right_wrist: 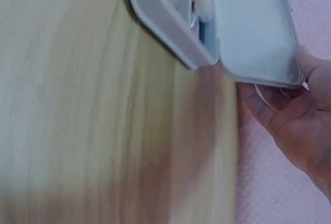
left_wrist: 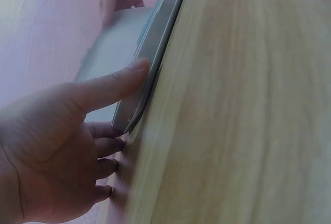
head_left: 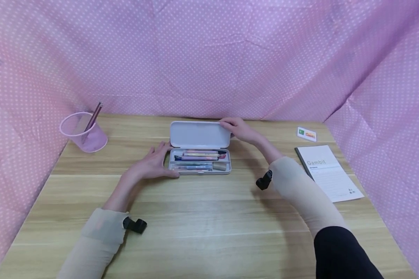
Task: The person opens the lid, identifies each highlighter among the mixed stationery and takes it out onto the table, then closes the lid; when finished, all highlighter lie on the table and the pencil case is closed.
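Note:
A white pencil case point(head_left: 175, 173) lies on the table with its lid point(head_left: 199, 135) raised at the back. Several pens point(head_left: 199, 155) fill its rear compartment; clear-barrelled pens point(head_left: 193, 166) and a grey-beige block point(head_left: 219, 166) lie in the front one. My left hand point(head_left: 151, 162) holds the case's left end, thumb against the front wall and fingers round the side, as the left wrist view also shows. With my right hand point(head_left: 242, 130) I grip the lid's upper right corner. In the right wrist view the thumb is on the lid's inner face and the other fingers point(right_wrist: 261, 107) are behind it.
A pink mesh cup point(head_left: 90, 139) with dark pencils point(head_left: 93, 116) stands at the back left. On the right lie a notebook point(head_left: 329, 174) marked Gambit and a small white card-like piece point(head_left: 306, 134) with coloured pictures. Pink dotted cloth point(head_left: 209, 58) hangs around the wooden table point(head_left: 202, 228).

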`<state>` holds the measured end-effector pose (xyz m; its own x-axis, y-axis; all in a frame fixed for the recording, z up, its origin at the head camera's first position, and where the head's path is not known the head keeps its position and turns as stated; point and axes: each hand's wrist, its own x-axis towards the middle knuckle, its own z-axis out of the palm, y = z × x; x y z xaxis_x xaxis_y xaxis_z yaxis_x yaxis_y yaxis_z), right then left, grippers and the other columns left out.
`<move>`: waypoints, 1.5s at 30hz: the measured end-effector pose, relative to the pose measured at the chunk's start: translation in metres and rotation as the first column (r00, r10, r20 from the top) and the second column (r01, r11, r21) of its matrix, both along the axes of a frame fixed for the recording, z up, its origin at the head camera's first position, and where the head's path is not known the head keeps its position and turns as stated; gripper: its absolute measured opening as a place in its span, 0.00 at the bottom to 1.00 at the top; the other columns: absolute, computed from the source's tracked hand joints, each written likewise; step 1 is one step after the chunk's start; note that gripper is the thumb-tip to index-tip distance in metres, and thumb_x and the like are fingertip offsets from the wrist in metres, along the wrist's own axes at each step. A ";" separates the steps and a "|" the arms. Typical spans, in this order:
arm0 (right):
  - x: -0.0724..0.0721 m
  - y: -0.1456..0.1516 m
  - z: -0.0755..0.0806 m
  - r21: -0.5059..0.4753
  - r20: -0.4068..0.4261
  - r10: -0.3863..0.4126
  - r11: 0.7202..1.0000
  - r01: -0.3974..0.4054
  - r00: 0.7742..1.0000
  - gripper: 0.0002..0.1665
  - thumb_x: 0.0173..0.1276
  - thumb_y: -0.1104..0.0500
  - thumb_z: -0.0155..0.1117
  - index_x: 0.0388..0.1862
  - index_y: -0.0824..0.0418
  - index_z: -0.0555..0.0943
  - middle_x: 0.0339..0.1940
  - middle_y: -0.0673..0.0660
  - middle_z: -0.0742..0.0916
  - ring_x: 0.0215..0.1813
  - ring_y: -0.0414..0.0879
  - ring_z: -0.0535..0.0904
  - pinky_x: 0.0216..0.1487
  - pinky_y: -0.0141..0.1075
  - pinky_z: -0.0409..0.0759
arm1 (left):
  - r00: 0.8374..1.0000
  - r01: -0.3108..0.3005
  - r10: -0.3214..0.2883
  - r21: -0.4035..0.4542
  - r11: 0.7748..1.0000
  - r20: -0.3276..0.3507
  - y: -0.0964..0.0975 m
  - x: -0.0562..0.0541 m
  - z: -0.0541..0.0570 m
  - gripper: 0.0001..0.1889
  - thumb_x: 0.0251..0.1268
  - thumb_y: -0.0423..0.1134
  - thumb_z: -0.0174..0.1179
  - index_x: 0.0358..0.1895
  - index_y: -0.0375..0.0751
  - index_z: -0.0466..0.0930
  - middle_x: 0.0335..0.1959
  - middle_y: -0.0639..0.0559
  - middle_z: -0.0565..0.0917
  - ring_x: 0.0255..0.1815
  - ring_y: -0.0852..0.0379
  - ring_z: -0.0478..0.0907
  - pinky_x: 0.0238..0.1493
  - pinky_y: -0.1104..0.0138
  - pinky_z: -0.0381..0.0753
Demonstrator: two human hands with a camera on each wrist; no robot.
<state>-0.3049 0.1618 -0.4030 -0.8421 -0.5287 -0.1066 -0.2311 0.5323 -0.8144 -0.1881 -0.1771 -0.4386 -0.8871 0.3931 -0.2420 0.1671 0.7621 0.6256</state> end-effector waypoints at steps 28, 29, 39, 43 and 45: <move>0.002 -0.004 -0.013 0.034 0.031 -0.152 0.988 0.151 0.988 0.27 0.86 0.50 0.42 0.73 0.62 0.73 0.65 0.67 0.81 0.53 0.53 0.80 0.52 0.47 0.88 | 1.000 -0.011 0.011 -0.057 0.998 0.011 0.000 0.000 -0.002 0.59 0.53 0.63 0.74 0.82 0.43 0.49 0.85 0.29 0.38 0.81 0.17 0.35 0.76 0.24 0.43; 0.003 -0.003 -0.012 0.026 0.029 -0.159 0.987 0.158 0.987 0.28 0.85 0.50 0.42 0.75 0.61 0.72 0.68 0.67 0.79 0.55 0.53 0.79 0.54 0.47 0.88 | 1.000 -0.011 0.012 -0.057 0.998 0.010 0.000 0.000 -0.002 0.59 0.53 0.63 0.74 0.82 0.43 0.50 0.85 0.29 0.38 0.81 0.17 0.35 0.76 0.24 0.43; 0.029 0.001 0.000 -0.231 -0.091 -0.314 0.930 0.286 0.945 0.33 0.80 0.50 0.57 0.78 0.59 0.68 0.69 0.68 0.79 0.68 0.59 0.76 0.70 0.54 0.78 | 0.999 -0.027 0.028 -0.066 0.997 0.017 0.000 -0.001 -0.002 0.60 0.51 0.65 0.74 0.82 0.46 0.49 0.85 0.30 0.38 0.81 0.17 0.36 0.74 0.23 0.45; 0.047 0.002 0.003 -0.360 -0.110 -0.404 0.868 0.342 0.908 0.30 0.77 0.54 0.62 0.75 0.59 0.72 0.67 0.69 0.80 0.65 0.53 0.76 0.69 0.44 0.77 | 0.999 -0.028 0.029 -0.063 0.998 0.019 0.001 -0.001 -0.003 0.61 0.50 0.65 0.75 0.82 0.47 0.49 0.86 0.31 0.38 0.81 0.18 0.36 0.74 0.23 0.45; 0.057 0.001 0.003 -0.385 -0.120 -0.414 0.857 0.342 0.902 0.28 0.76 0.57 0.64 0.72 0.60 0.75 0.65 0.68 0.81 0.62 0.50 0.78 0.67 0.40 0.79 | 0.999 -0.031 0.033 -0.059 0.998 0.023 0.001 0.000 -0.002 0.61 0.50 0.65 0.75 0.82 0.46 0.49 0.85 0.31 0.38 0.81 0.17 0.35 0.73 0.22 0.46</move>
<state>-0.2482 0.1626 -0.4000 -0.9687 -0.1372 0.2068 -0.2398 0.3024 -0.9225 -0.1884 -0.1764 -0.4409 -0.8926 0.3494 -0.2850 0.1276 0.8020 0.5836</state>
